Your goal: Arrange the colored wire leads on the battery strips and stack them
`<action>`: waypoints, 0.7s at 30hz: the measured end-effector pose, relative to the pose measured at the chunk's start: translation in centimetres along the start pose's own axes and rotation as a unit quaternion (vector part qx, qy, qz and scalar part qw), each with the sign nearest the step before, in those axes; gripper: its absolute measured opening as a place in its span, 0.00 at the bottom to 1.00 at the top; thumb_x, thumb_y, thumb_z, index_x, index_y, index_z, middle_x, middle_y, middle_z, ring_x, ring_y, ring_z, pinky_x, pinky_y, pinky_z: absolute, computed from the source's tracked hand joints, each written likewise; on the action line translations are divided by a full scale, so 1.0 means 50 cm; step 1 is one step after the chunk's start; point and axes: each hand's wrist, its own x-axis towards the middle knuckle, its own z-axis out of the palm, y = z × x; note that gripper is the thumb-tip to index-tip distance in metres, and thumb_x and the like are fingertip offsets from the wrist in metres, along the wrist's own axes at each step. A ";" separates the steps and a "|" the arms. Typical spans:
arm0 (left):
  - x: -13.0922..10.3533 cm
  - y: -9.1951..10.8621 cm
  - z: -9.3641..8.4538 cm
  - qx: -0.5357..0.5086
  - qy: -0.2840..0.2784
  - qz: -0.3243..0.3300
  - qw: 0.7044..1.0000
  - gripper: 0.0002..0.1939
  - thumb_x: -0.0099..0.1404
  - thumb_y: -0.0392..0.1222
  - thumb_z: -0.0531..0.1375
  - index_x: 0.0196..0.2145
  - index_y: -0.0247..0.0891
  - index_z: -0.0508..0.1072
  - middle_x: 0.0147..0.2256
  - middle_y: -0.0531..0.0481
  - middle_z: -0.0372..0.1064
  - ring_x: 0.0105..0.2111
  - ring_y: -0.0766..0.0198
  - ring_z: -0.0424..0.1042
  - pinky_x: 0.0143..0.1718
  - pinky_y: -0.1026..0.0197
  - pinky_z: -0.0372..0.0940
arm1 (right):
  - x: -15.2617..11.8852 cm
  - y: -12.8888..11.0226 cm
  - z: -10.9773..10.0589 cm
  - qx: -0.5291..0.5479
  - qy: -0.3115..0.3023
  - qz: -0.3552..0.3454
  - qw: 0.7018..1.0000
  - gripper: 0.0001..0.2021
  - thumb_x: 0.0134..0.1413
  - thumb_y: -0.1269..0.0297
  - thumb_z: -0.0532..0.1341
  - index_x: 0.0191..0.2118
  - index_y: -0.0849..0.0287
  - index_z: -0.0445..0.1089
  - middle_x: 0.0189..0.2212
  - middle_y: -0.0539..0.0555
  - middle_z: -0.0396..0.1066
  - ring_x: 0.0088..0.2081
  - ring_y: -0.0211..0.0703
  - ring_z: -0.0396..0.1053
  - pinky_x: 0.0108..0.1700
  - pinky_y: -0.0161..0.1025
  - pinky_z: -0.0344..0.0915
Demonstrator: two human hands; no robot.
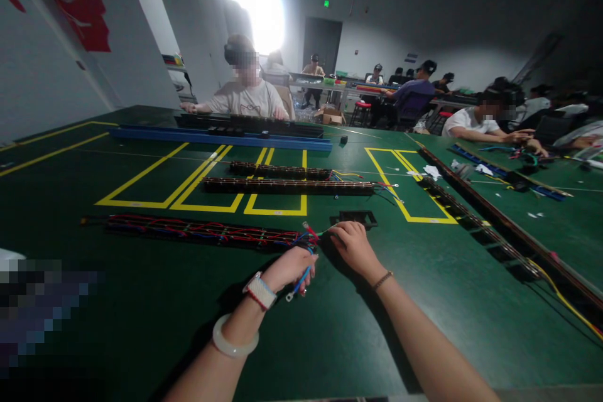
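Note:
In front of me on the green table lies a long dark wired strip (188, 230), with red and blue wires running along it. Its right end breaks into a bundle of loose wires (308, 237). My left hand (294, 269) is closed round blue wires (299, 282) at that end, and a ring terminal hangs below the fingers. Beyond them, my right hand (353, 244) pinches a green wire that leads off the bundle. Just behind my right hand rests a small black frame-like part (360, 218), partly covered by the fingers.
Two more dark strips (287, 186) with wire ends lie farther back among yellow tape outlines (136, 204). A blue rail (221, 138) spans the far side, where a person (249, 97) sits. Long strips (494, 220) run along the right, near another person (485, 122).

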 end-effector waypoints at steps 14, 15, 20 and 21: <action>0.015 -0.005 0.017 -0.129 0.000 -0.019 0.991 0.15 0.56 0.50 0.62 0.28 0.32 0.70 0.19 0.48 0.70 0.18 0.64 0.70 0.23 0.62 0.67 | 0.117 -0.126 -0.108 0.067 0.011 -0.028 0.997 0.07 0.57 0.65 0.57 0.41 0.56 0.68 0.37 0.54 0.72 0.41 0.44 0.67 0.47 0.44 0.58; 0.016 -0.007 0.015 -0.123 -0.007 -0.016 0.992 0.16 0.55 0.50 0.62 0.28 0.32 0.70 0.19 0.47 0.70 0.18 0.64 0.70 0.24 0.62 0.67 | 0.123 -0.109 -0.112 0.062 0.008 -0.004 0.998 0.08 0.55 0.66 0.58 0.41 0.56 0.68 0.37 0.54 0.72 0.41 0.45 0.67 0.46 0.44 0.59; 0.022 -0.019 0.006 -0.127 -0.048 0.004 0.991 0.19 0.56 0.54 0.61 0.29 0.31 0.70 0.22 0.44 0.72 0.21 0.63 0.72 0.26 0.62 0.67 | 0.140 0.005 -0.132 0.054 -0.105 0.049 0.992 0.15 0.48 0.63 0.63 0.45 0.55 0.69 0.41 0.54 0.71 0.44 0.47 0.66 0.47 0.45 0.61; 0.022 -0.020 0.006 -0.137 -0.054 0.006 0.989 0.19 0.56 0.54 0.61 0.30 0.31 0.70 0.22 0.44 0.72 0.22 0.63 0.72 0.27 0.62 0.67 | 0.142 0.024 -0.133 0.052 -0.145 0.043 0.987 0.16 0.48 0.62 0.63 0.45 0.54 0.69 0.42 0.54 0.71 0.45 0.47 0.66 0.48 0.45 0.60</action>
